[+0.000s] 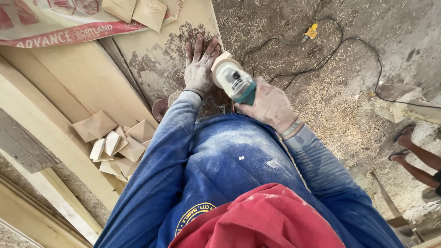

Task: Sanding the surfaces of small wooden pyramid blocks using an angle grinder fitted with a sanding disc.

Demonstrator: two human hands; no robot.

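A grey-and-teal handheld electric grinder (235, 81) is shown at the centre of the view, clasped around its body by the dust-coated right hand (268, 106). Its long axis is seen to run from near right to far left, with the head directed toward the far left. A pale, square-edged wooden block (222, 58) is seen at the tool's head, apparently in contact with it, though the meeting point is hidden by the tool body. The left hand (199, 67) is laid flat, fingers spread, on a stained pale wooden board (151, 55) just left of the block; nothing is gripped by it. The two hands are set close together but do not touch.

A heap of small pyramid-topped wooden blocks (117, 144) is seen to the left, resting on long pale planks (55, 115). A red-and-white printed sack (55, 20) is cut off by the far left edge. A black power cord (340, 46) with a yellow plug (312, 31) is traced across the sawdust-covered ground (330, 110) at far right. A small round reddish disc (160, 109) is partly hidden behind the blue left sleeve (156, 174). Another person's sandalled feet (404, 144) are cut off at the right edge.
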